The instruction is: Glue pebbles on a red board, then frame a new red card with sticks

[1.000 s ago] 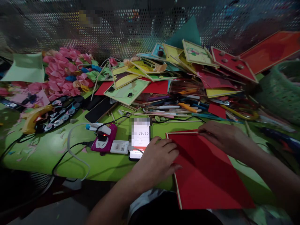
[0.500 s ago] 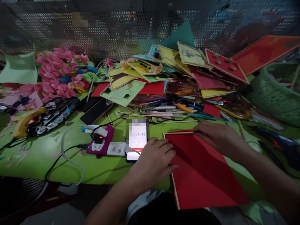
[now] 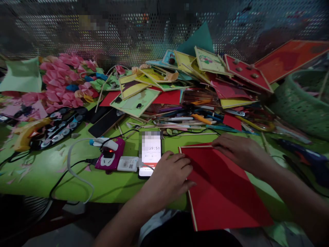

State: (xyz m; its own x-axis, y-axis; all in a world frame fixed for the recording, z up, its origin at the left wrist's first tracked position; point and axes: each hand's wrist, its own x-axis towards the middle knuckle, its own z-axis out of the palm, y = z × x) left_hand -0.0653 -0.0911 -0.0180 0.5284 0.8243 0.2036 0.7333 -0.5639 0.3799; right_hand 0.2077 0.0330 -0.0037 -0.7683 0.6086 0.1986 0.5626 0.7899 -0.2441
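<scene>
A sheet of red card (image 3: pixel 228 192) lies at the table's front edge and juts out over it. Pale thin wooden sticks run along two of its sides: one wooden stick (image 3: pixel 196 147) on the far edge, another down the left edge. My left hand (image 3: pixel 171 176) rests across the left edge, fingers loosely bent and thumb apart. At the far edge, the fingers of my right hand (image 3: pixel 232 151) are pressed together on the end of the far stick; their tips are partly hidden.
Left of my left hand stand a lit phone (image 3: pixel 150 154) and a purple power socket (image 3: pixel 109 159) with cables. Framed coloured cards (image 3: pixel 136 101), pens and scissors pile up behind. A blue glue gun (image 3: pixel 305 154) and green basket (image 3: pixel 303 103) are right, a yellow glue gun (image 3: pixel 28 133) left.
Both hands and the red card stay almost exactly where they were. The phone's timer digits have advanced by one second.
</scene>
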